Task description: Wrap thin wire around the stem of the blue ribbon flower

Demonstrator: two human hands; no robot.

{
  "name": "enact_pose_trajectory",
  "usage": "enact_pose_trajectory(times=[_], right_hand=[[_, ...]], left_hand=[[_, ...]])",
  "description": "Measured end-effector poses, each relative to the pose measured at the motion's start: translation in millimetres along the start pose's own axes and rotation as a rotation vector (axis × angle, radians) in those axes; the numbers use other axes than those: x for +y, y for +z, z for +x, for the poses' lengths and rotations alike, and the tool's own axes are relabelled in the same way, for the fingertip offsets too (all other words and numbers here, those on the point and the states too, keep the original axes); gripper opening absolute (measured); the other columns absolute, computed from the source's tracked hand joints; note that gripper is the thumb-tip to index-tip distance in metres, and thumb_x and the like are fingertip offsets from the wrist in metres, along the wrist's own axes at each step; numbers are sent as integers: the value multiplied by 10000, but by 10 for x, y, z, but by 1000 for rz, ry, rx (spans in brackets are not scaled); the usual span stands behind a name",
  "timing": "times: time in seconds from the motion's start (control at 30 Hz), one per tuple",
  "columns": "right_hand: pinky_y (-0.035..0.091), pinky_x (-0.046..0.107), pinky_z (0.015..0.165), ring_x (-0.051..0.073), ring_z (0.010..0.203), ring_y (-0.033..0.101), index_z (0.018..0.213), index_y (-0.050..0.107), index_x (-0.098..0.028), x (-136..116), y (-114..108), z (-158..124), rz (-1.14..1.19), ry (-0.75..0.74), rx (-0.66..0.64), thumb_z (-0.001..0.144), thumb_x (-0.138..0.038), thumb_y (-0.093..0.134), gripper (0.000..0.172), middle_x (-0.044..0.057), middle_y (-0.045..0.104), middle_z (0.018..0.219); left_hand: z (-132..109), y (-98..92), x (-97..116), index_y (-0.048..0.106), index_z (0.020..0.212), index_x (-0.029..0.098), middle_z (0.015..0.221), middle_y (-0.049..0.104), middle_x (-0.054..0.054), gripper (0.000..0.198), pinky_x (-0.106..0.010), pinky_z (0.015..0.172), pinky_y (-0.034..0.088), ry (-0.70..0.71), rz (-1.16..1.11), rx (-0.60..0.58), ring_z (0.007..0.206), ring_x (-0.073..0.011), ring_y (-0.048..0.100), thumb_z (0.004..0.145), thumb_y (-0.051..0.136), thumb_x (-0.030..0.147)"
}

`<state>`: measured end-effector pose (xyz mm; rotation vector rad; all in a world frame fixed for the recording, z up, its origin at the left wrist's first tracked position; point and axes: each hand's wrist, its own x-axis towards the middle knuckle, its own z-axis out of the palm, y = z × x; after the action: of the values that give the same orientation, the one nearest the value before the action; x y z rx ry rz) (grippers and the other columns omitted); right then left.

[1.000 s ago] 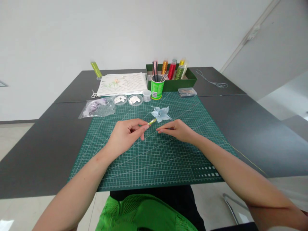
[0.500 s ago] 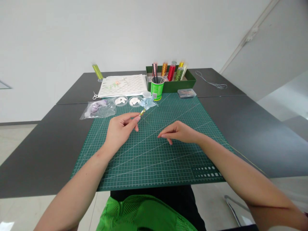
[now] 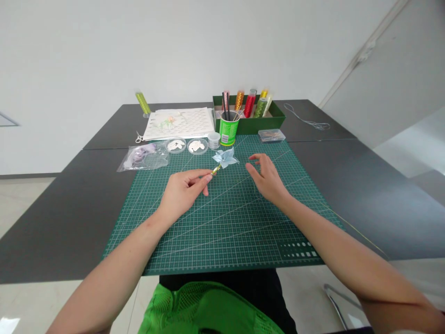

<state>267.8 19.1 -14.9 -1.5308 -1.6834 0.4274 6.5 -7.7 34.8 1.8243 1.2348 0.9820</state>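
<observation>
Between its thumb and fingers, my left hand (image 3: 186, 190) pinches the green-wrapped stem of a pale blue artificial flower (image 3: 225, 158). The blossom points away to the upper right, above the green cutting mat (image 3: 222, 232). To the right of the petals, my right hand (image 3: 266, 178) is held over the mat with thumb and fingers apart and nothing in it. A thin yellow-green thread (image 3: 358, 231) runs off the mat's right side across the dark table.
Behind the flower stand a green can (image 3: 228, 131) with sticks, a small round tub (image 3: 213, 140) and two dishes of white pieces (image 3: 197, 146). A dark green box (image 3: 253, 124) holds thread spools. Bagged purple items (image 3: 142, 155) lie left, a clear case (image 3: 271, 135) right.
My left hand has moved the flower slightly right and nearer, turning the blossom. My right hand has moved forward and right, and its fingers have spread from a pinched pose.
</observation>
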Motion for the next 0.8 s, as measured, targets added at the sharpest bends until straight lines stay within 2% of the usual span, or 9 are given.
enact_pose_trajectory(times=[0.1, 0.23, 0.33, 0.4, 0.47, 0.53, 0.57, 0.63, 0.8], right_hand=[[376, 558, 1137, 325, 1334, 505, 1337, 535, -194, -29, 18, -45, 5, -122, -18, 975, -459, 482, 452, 169, 560, 1413], [359, 507, 1197, 272, 1391, 500, 1412, 551, -249, -179, 88, -181, 324, -205, -374, 1012, -465, 468, 462, 112, 568, 1462], [386, 471, 1185, 239, 1355, 539, 1425, 560, -275, -328, 154, -335, 552, -224, -607, 1022, -481, 482, 460, 91, 638, 1370], [526, 405, 1017, 195, 1085, 678, 1468, 511, -255, -412, 175, -426, 664, -192, -675, 1032, -443, 480, 476, 73, 723, 1106], [557, 285, 714, 127, 662, 625, 1463, 507, -220, -470, 167, -485, 656, -143, -694, 1043, -372, 466, 449, -20, 641, 732], [412, 216, 520, 85, 469, 411, 1377, 582, -191, -503, 136, -510, 523, -160, -656, 1034, -299, 475, 375, -89, 443, 560], [349, 211, 489, 77, 455, 353, 1315, 623, -180, -513, 116, -513, 446, -197, -624, 1026, -273, 485, 334, -95, 399, 548], [290, 214, 474, 64, 465, 340, 1194, 681, -166, -533, 70, -511, 351, -280, -566, 1017, -246, 492, 270, -76, 453, 586], [272, 194, 439, 40, 450, 358, 1038, 731, -140, -603, -79, -499, 355, -404, -473, 1022, -209, 484, 257, -44, 573, 627]], left_hand=[[-12, 42, -16, 803, 1081, 184, 536, 648, 26, 323, -185, 412, 273, -6, -1, -41, 417, -79, 383, 931, 617, 402], [-30, 97, -43, 797, 1097, 192, 549, 660, 32, 316, -185, 429, 313, 19, 16, -84, 426, -83, 428, 946, 605, 392], [-41, 124, -55, 794, 1115, 198, 564, 669, 32, 319, -190, 445, 342, 43, 48, -87, 442, -90, 472, 956, 590, 387], [-46, 130, -62, 795, 1116, 207, 583, 680, 31, 316, -194, 454, 359, 42, 78, -72, 458, -95, 506, 961, 588, 387], [-48, 129, -72, 800, 1102, 215, 599, 689, 32, 306, -198, 467, 375, 42, 111, -45, 472, -98, 531, 965, 588, 388], [-47, 125, -84, 803, 1089, 219, 602, 691, 37, 299, -200, 475, 381, 51, 136, -30, 470, -96, 534, 971, 586, 387], [-46, 123, -90, 804, 1086, 220, 601, 690, 39, 297, -201, 476, 381, 54, 143, -26, 468, -95, 532, 973, 584, 386], [-41, 118, -99, 803, 1086, 221, 597, 689, 43, 297, -204, 471, 373, 50, 149, -27, 458, -94, 527, 976, 581, 385], [-19, 94, -91, 799, 1096, 239, 593, 693, 57, 283, -209, 457, 339, 22, 195, -61, 437, -89, 504, 982, 576, 372]])
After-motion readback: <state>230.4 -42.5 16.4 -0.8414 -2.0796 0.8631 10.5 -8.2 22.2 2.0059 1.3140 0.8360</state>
